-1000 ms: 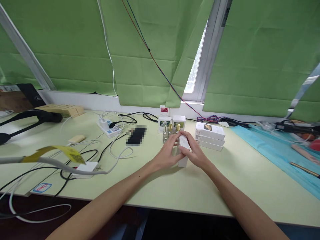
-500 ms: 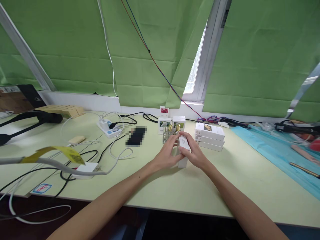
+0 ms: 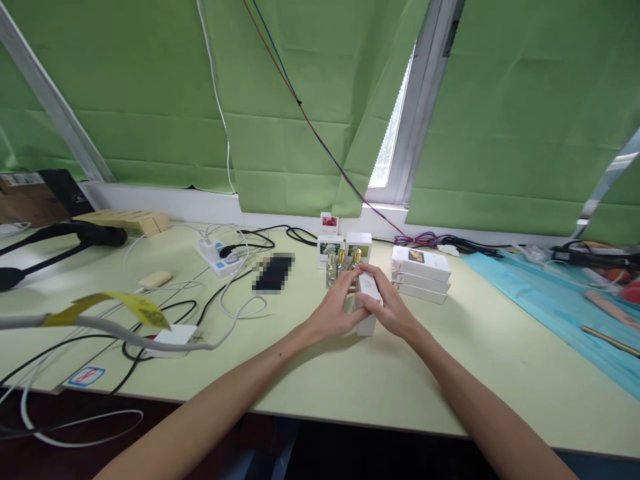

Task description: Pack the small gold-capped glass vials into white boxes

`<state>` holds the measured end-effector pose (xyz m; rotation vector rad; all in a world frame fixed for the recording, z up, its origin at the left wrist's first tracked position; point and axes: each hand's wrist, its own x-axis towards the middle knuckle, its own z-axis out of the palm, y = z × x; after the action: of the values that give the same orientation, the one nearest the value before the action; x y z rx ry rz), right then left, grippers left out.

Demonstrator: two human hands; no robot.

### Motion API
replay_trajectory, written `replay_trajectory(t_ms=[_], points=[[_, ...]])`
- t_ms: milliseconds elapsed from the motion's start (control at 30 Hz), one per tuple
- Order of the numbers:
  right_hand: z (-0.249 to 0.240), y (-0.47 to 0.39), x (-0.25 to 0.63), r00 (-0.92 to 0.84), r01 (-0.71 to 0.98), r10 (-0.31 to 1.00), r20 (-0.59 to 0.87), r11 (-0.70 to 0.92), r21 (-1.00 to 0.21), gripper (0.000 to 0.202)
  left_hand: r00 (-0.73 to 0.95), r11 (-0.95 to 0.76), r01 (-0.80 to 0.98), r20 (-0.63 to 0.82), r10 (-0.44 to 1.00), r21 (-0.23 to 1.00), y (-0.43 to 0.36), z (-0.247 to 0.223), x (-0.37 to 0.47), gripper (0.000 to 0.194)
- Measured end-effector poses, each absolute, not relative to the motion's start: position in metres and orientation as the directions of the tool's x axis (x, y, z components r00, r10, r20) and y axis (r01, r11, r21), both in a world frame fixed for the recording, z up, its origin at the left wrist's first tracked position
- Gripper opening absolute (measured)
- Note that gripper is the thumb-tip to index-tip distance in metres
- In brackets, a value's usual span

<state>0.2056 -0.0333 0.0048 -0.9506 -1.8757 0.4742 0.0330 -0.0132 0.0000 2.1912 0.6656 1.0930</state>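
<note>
A small white carton stands upright on the pale table, close in front of me. My left hand grips it from the left, and my right hand holds its right side, with fingertips and thumbs meeting around the top. Just behind it stand several small glass perfume bottles with metallic caps, partly hidden by my hands. Behind the bottles are white boxes with picture labels, among them a white-flower box and a green-labelled box. A pink-labelled box stands farthest back.
Right of my hands lies a stack of white boxes. Light blue sheeting covers the table's right side. To the left are a dark blurred-out object, a power strip, tangled cables and a white adapter. The table's front edge runs below my forearms.
Both hands keep their hold around the carton in the same place. Only a very slight shift of the whole view shows.
</note>
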Motion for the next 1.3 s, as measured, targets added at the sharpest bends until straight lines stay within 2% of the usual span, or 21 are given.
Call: replay_trajectory(t_ms=[633, 1000, 1300], points=[[0.0044, -0.0327, 0.2065, -0.258, 0.405, 0.781, 0.568, 0.621, -0.671, 0.048, 0.534, -0.711, 0.133, 0.554, 0.638, 0.691, -0.0097, -0.0027, 0.0324, 0.056], [0.0071, -0.0340, 0.2061, -0.264, 0.374, 0.786, 0.559, 0.618, -0.692, 0.048, 0.514, -0.739, 0.216, 0.570, 0.641, 0.638, -0.0086, -0.0056, 0.0311, 0.043], [0.0097, -0.0367, 0.2043, -0.267, 0.355, 0.796, 0.543, 0.605, -0.713, 0.048, 0.511, -0.734, 0.154, 0.583, 0.632, 0.661, -0.0076, 0.0002, 0.0297, 0.040]])
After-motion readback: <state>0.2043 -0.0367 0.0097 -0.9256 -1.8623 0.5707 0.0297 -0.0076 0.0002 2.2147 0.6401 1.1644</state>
